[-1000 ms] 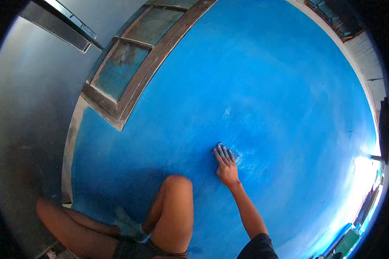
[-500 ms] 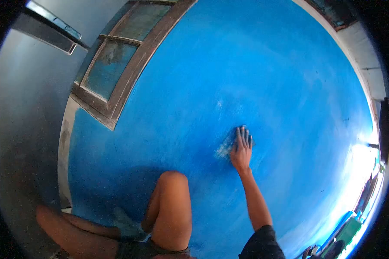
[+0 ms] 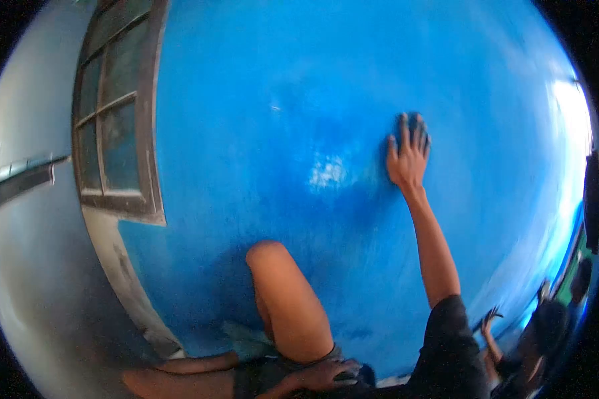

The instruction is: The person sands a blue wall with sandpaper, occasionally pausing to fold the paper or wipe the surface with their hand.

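Note:
My right hand (image 3: 409, 156) lies against the blue wall (image 3: 246, 159), right of a pale, shiny patch (image 3: 327, 171). Its fingers are spread and darkened at the tips. Something dark shows between and behind them, too blurred to name. Low in the view, my left hand (image 3: 323, 376) rests by my thigh above the dark shorts. Its fingers are curled round something dark that I cannot make out. My bent knee (image 3: 266, 253) rises in front of the wall.
A wooden-framed window (image 3: 154, 133) is at the upper left, beside a grey surface (image 3: 26, 279) with a long dark bar. At the lower right another person's raised hand (image 3: 489, 326) and dark clothing (image 3: 546, 332) show. Bright light falls at the right edge.
My right hand has moved up and right along the wall, away from the pale patch. The view has turned, bringing my left hand and another person into sight.

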### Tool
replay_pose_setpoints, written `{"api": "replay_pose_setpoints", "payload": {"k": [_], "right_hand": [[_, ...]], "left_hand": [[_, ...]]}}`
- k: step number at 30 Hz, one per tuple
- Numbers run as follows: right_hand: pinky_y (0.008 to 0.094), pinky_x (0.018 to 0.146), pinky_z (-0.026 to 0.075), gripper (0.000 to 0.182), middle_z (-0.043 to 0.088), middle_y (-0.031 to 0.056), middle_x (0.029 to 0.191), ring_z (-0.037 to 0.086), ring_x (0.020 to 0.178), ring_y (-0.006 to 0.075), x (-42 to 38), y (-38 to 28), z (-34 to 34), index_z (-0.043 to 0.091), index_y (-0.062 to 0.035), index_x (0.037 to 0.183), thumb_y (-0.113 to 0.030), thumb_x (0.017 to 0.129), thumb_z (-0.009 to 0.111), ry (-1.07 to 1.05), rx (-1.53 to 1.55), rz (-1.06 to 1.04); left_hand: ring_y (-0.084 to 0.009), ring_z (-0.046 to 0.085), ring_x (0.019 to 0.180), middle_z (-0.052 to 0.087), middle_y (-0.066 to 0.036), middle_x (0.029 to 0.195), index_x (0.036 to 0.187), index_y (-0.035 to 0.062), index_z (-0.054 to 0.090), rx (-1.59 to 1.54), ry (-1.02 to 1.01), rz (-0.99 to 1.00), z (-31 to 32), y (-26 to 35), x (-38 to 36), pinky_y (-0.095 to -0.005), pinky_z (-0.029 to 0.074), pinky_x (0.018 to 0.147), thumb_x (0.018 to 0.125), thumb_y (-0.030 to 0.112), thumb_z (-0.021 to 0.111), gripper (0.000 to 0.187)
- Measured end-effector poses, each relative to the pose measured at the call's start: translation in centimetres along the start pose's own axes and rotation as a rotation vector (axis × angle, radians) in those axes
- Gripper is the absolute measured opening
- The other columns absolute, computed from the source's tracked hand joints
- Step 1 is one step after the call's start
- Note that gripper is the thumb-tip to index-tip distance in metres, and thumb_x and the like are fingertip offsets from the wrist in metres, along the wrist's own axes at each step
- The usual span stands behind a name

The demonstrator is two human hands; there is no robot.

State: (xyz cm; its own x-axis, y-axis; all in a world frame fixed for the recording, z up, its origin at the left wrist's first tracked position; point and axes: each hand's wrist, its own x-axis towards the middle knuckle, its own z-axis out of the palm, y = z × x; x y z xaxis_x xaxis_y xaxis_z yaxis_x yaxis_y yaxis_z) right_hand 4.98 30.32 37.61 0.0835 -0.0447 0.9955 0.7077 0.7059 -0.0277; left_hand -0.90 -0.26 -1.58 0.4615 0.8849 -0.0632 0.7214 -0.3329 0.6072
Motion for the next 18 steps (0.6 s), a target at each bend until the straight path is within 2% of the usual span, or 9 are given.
{"api": "replay_pose_setpoints", "payload": {"k": [1,2,6,8,10,11,15,17,18], "right_hand": [[0.0549,0.12,0.014,0.061,0.022,0.0195,0.162,0.021,0.149,0.0402,-1.2,0.0,-0.6,0.032,-0.0151,0.155,-0.039,0.1,0.045,-0.008,-0.003,-0.057],[0.0549,0.12,0.014,0.061,0.022,0.0195,0.162,0.021,0.149,0.0402,-2.8,-0.2,-1.3,0.032,-0.0151,0.155,-0.039,0.1,0.045,-0.014,-0.016,-0.002],[0.0549,0.12,0.012,0.062,0.023,0.018,0.162,0.021,0.149,0.0385,-9.2,-1.8,-2.6,0.03,-0.0158,0.156,-0.041,0.101,0.044,-0.197,0.063,-0.159],[0.0544,0.121,0.012,0.062,0.023,0.0177,0.162,0.021,0.149,0.0377,-11.1,-2.9,-2.7,0.03,-0.0156,0.156,-0.041,0.101,0.043,-0.269,0.111,-0.237],[0.0559,0.121,0.011,0.063,0.024,0.0162,0.162,0.021,0.15,0.0368,-12.3,-3.6,-2.8,0.03,-0.0168,0.156,-0.043,0.1,0.043,-0.4,0.144,-0.43],[0.0543,0.121,0.012,0.062,0.024,0.0145,0.162,0.023,0.149,0.0351,-11.6,-3.7,-2.8,0.03,-0.019,0.156,-0.043,0.1,0.043,-0.375,0.171,-0.444],[0.0515,0.122,0.014,0.058,0.026,0.0126,0.162,0.025,0.149,0.0329,-5.3,-3.7,-1.5,0.033,-0.0221,0.155,-0.041,0.101,0.042,-0.258,0.108,-0.455],[0.0507,0.121,0.015,0.057,0.027,0.0123,0.162,0.026,0.148,0.0324,-1.4,-3.8,0.1,0.034,-0.0227,0.154,-0.041,0.101,0.041,-0.186,0.09,-0.421],[0.052,0.121,0.015,0.057,0.028,0.0135,0.161,0.027,0.148,0.0342,0.5,-3.8,0.9,0.035,-0.0207,0.154,-0.041,0.101,0.042,-0.075,0.076,-0.317]], "left_hand": [[-0.0376,0.048,0.126,0.051,-0.018,0.142,0.145,0.008,0.042,0.028,0.062,0.087,0.2,-0.5,0.4,-0.0491,0.036,0.108,0.103,0.044,0.047,0.055],[-0.036,0.049,0.126,0.054,-0.018,0.138,0.148,0.0065,0.038,0.056,0.126,0.177,0.2,-0.6,0.4,-0.0495,0.037,0.104,0.104,0.045,0.047,0.059],[-0.0366,0.046,0.131,0.047,-0.019,0.146,0.149,0.0057,0.036,0.052,0.093,0.126,0.2,-0.3,0.1,-0.0487,0.035,0.109,0.103,0.046,0.048,0.062],[-0.0377,0.039,0.138,0.04,-0.018,0.152,0.151,0.0086,0.035,-0.041,0.046,0.064,0.2,-0.4,0.2,-0.0498,0.03,0.114,0.103,0.048,0.047,0.064],[-0.0386,0.04,0.137,0.041,-0.017,0.153,0.148,0.0111,0.04,0.018,0.069,0.063,1.0,-1.6,0.8,-0.0513,0.029,0.116,0.102,0.045,0.05,0.058],[-0.0396,0.041,0.136,0.041,-0.016,0.153,0.145,0.0135,0.045,0.083,0.09,0.07,1.5,-1.7,0.7,-0.0528,0.027,0.117,0.101,0.042,0.053,0.053],[-0.0395,0.04,0.137,0.042,-0.014,0.153,0.144,0.0147,0.046,0.028,0.068,0.051,1.2,-1.6,0.7,-0.0533,0.028,0.116,0.101,0.042,0.052,0.051],[-0.0448,0.022,0.146,0.031,-0.016,0.158,0.152,0.0155,0.038,0.025,-0.044,0.017,0.9,-1.9,0.8,-0.0579,0.019,0.12,0.099,0.06,0.043,0.069],[-0.0448,0.022,0.146,0.031,-0.016,0.158,0.152,0.0155,0.038,0.021,-0.039,0.02,0.9,-1.7,0.8,-0.0579,0.019,0.12,0.099,0.06,0.043,0.069]]}}
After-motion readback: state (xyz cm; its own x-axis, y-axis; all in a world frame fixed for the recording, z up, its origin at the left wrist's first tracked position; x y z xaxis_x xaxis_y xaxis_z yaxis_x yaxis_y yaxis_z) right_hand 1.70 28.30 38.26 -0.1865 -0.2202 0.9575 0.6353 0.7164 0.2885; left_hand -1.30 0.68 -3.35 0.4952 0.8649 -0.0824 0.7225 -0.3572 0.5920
